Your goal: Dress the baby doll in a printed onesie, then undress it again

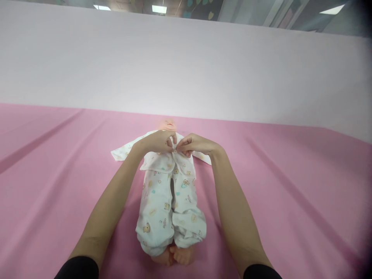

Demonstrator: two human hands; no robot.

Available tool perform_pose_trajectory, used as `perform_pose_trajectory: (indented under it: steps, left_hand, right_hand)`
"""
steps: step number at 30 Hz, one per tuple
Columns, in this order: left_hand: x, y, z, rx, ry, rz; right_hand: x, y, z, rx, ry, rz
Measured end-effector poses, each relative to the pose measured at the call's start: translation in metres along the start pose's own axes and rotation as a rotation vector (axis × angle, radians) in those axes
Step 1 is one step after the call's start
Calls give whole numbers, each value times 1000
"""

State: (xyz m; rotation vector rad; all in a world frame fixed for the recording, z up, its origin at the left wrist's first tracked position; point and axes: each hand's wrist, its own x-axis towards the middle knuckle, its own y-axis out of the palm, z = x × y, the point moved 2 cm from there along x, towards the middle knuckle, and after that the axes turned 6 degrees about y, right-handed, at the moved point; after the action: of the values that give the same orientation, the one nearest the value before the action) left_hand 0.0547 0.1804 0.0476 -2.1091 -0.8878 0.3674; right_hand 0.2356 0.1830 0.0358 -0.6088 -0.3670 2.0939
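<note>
A baby doll (171,248) lies on its back on the pink sheet (58,186), feet toward me, head far away. It wears a white printed shirt (158,161) and matching printed trousers (158,209). My left hand (159,141) and my right hand (193,144) meet over the doll's chest. Both pinch the front edges of the shirt just below the neck, fingertips almost touching. The hands hide the shirt's closure. The doll's bare feet stick out at the near end.
The pink sheet covers the whole surface and has long creases running toward me. A plain pale wall (186,66) rises behind it. Ceiling lights (159,8) show at the top edge.
</note>
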Motion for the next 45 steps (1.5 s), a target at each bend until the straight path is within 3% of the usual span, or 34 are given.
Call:
perform_pose_trajectory:
  steps: [6, 12, 17, 21, 26, 28, 31, 36, 40, 42, 45]
  left_hand:
    - [-3, 1, -4, 50, -69, 3]
    - [2, 11, 8, 57, -69, 93]
    - [0, 28, 16, 229, -79, 33]
    - [-14, 43, 16, 292, 9, -97]
    - [-38, 62, 23, 195, 114, -443]
    - [-47, 72, 28, 170, 153, -549]
    - [-61, 88, 32, 214, 201, -614]
    - [-91, 106, 35, 235, 173, -781]
    - [-111, 111, 32, 255, 138, -803]
    - [-117, 111, 30, 265, 133, -803]
    - [-122, 112, 28, 274, 140, -801]
  right_hand:
    - [-4, 4, 6, -97, 46, -12]
    - [0, 13, 14, -237, 116, -31]
    - [3, 25, 11, -368, 135, -71]
    - [-4, 36, 8, -463, 115, -140]
    - [-19, 49, 1, -544, 7, -281]
    - [-24, 56, -6, -529, -58, -368]
    - [-28, 70, -21, -443, -142, -526]
    - [-33, 100, -44, -267, -247, -813]
    - [-40, 120, -57, -184, -298, -964]
    - [-44, 125, -66, -82, -265, -1012]
    - [-46, 125, -83, 172, -103, -1042]
